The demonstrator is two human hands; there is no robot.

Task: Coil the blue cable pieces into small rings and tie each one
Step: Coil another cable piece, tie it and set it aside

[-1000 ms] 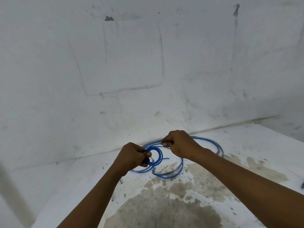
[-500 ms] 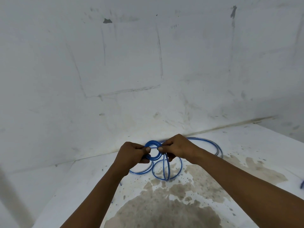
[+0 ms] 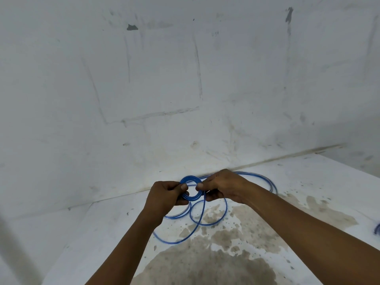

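Observation:
A small ring of blue cable (image 3: 190,179) is held upright between both hands, just above the white table (image 3: 298,182). My left hand (image 3: 165,195) pinches the ring's left side with thumb and fingers. My right hand (image 3: 223,187) pinches its right side. A loose strand of the same cable (image 3: 186,237) drops from the ring and curves across the table toward my left forearm. More blue cable (image 3: 265,181) lies in wide loops on the table behind my right hand.
The stained white table meets a scuffed white wall (image 3: 185,89) just behind the hands. A large brown stain (image 3: 205,268) covers the near table. Another bit of blue cable (image 3: 377,228) shows at the right edge.
The ring rose from lying low by my left hand to upright between both hands. My right hand moved in and took its right side. The loose strand swung out toward me.

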